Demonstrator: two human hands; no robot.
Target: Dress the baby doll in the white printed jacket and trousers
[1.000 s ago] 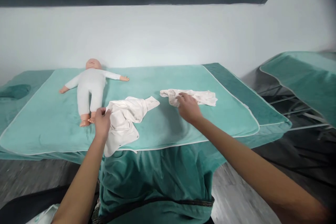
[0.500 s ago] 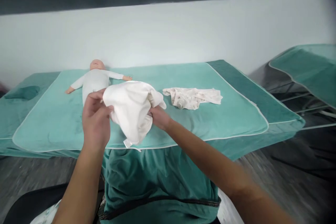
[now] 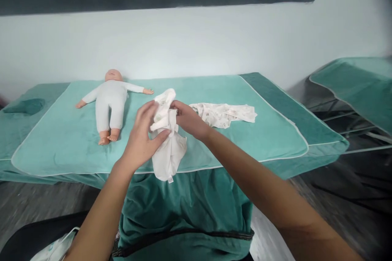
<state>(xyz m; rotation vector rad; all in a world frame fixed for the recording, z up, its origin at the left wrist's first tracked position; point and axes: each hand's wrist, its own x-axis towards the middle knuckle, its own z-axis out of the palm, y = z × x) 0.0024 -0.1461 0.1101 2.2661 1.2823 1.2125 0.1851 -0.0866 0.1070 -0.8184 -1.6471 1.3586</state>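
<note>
Both my hands hold a small white garment bunched up above the teal towel on the table. My left hand grips its left side, fingers curled round the cloth. My right hand pinches its upper right part. The lower end of the garment hangs down over the towel's front edge. A baby doll in a pale suit lies on its back at the left. A second, patterned white garment lies flat to the right of my hands.
The table stands against a white wall below a dark window frame. A dark teal cloth lies at the far left. Another teal-covered table stands at the right, with a grey floor between.
The white garment went from lying on the towel to being lifted and gathered into a narrow bunch. My right hand left the patterned garment and joined the left on the white one.
</note>
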